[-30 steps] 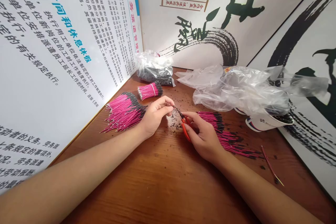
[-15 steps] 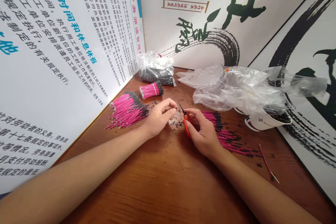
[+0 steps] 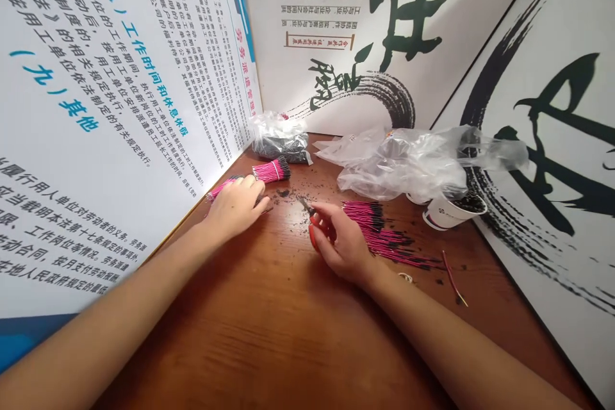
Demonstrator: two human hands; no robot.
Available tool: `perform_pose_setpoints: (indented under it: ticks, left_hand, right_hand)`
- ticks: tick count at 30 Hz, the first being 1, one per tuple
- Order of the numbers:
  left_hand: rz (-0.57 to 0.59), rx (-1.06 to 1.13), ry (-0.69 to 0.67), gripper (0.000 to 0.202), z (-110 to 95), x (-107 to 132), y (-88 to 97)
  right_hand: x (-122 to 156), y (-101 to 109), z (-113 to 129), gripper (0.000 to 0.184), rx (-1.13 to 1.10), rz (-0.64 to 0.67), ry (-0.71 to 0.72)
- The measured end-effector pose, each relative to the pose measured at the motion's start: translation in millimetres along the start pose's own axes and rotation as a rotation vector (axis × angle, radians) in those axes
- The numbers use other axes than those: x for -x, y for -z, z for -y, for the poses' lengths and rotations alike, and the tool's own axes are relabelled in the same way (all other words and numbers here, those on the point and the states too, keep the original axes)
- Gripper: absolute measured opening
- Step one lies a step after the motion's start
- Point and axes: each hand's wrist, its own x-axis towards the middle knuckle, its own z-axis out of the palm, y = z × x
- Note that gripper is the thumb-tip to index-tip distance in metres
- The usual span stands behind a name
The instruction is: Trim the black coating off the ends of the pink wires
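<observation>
My left hand [image 3: 237, 205] lies over the loose pile of pink wires with black ends [image 3: 221, 188], covering most of it. Its thumb stands apart from the fingers, whose tips are partly hidden against the pile. My right hand [image 3: 342, 242] grips small red-handled scissors [image 3: 313, 230], their dark pointed tips aimed away and to the left. Beside and behind that hand lie more pink wires [image 3: 384, 240] with black ends. Just past my left hand sits a bundle of pink wires [image 3: 270, 170] tied with a white band.
Black scraps [image 3: 300, 197] litter the wooden table [image 3: 269, 327]. Behind them are a clear bag of black pieces [image 3: 281, 141] and crumpled plastic bags [image 3: 398, 160]. A tilted paper cup [image 3: 446, 213] holds black bits. One pink wire [image 3: 451, 278] lies alone. Printed panels [image 3: 158, 77] wall the table.
My left hand has moved left, from near the scissor tips to the loose wire pile. My right hand keeps the scissors. The view has shifted to the right and tipped up slightly.
</observation>
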Motion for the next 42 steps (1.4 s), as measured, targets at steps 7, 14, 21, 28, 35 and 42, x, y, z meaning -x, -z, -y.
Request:
perform_pose_setpoints:
  ticks: [7, 14, 21, 28, 35, 42]
  left_hand:
    - [0.146, 0.312, -0.503, 0.011, -78, -9, -48.5]
    - [0.17, 0.793, -0.501, 0.0, -132, -22, -77.9]
    - [0.152, 0.645, -0.553, 0.012, -135, -22, -87.6]
    - [0.147, 0.457, -0.695, 0.01, -137, -22, -87.8]
    - [0.167, 0.708, -0.557, 0.008, -136, -23, -82.8]
    - [0.032, 1.148, -0.006, 0.009, -102, -18, -53.1]
  right_hand:
    - [1, -11, 42, 0.035, 0.089, -0.062, 0.559]
    - [6, -16, 41, 0.034, 0.081, -0.042, 0.522]
    - [5, -14, 36, 0.037, 0.064, -0.011, 0.488]
    - [6, -15, 35, 0.044, 0.048, 0.001, 0.449]
    - [4, -13, 34, 0.048, 0.049, -0.006, 0.43]
    - [2, -6, 30, 0.048, 0.09, -0.025, 0.396]
